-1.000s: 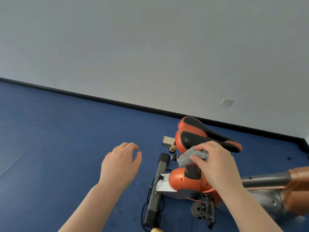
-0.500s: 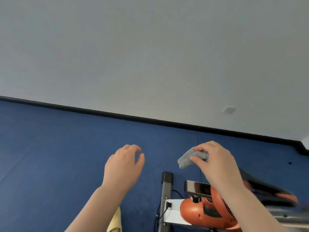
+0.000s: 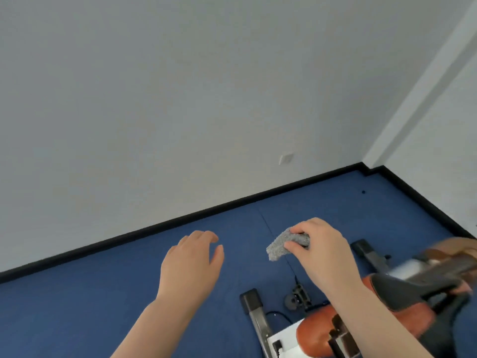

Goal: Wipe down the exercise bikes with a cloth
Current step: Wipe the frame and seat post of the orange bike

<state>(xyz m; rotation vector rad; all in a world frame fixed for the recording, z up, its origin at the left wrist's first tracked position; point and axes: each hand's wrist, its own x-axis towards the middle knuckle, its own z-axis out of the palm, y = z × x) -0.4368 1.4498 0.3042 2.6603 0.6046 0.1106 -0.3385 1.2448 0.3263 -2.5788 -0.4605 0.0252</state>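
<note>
An orange and black exercise bike (image 3: pixel 318 334) fills the lower right corner, blurred, with its black saddle (image 3: pixel 402 288) partly behind my right forearm. My right hand (image 3: pixel 325 251) pinches a folded grey cloth (image 3: pixel 282 245) between thumb and fingers, in the air above the blue floor and left of the saddle, not touching the bike. My left hand (image 3: pixel 192 262) hovers further left over the floor, fingers loosely spread, holding nothing.
The bike's black floor bar (image 3: pixel 254 311) and a black cable (image 3: pixel 277 315) lie on the blue floor (image 3: pixel 77 306). A white wall with a black skirting board (image 3: pixel 180 218) and a socket (image 3: pixel 286 158) stands behind; a room corner is at the right.
The view has swung up and to the right, so the bike now sits lower right. My right hand with the cloth has come off the saddle and hangs in the air.
</note>
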